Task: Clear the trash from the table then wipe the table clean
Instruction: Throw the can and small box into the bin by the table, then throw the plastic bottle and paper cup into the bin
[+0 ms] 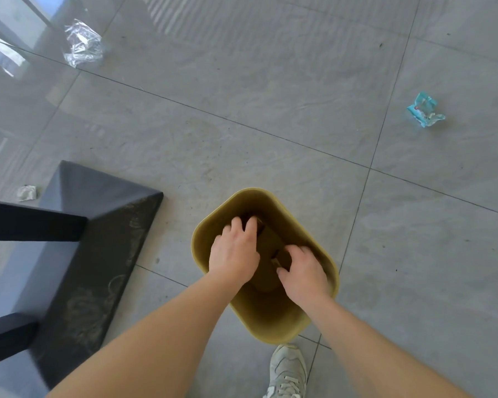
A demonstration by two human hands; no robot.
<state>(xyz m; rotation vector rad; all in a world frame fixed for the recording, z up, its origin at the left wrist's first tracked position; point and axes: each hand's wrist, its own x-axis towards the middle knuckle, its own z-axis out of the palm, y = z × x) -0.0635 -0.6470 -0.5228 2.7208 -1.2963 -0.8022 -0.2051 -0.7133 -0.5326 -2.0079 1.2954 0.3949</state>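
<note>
Grey tiled floor (270,96), left hand (233,254) and right hand (304,275) over yellow bin (270,326) — fingers curled, grasp unclear

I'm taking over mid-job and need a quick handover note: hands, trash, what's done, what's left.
Left hand and right hand: both over the bin's mouth with fingers curled down; it is unclear whether either holds anything.
Bin: on the floor beside the table's dark base.
Done: can't confirm; the bin's contents are hard to make out.
Left: clear plastic wrap and crumpled white scrap, unclear whether on the table or the floor; teal wrapper on the floor. Wiping not started; no cloth in view.
</note>
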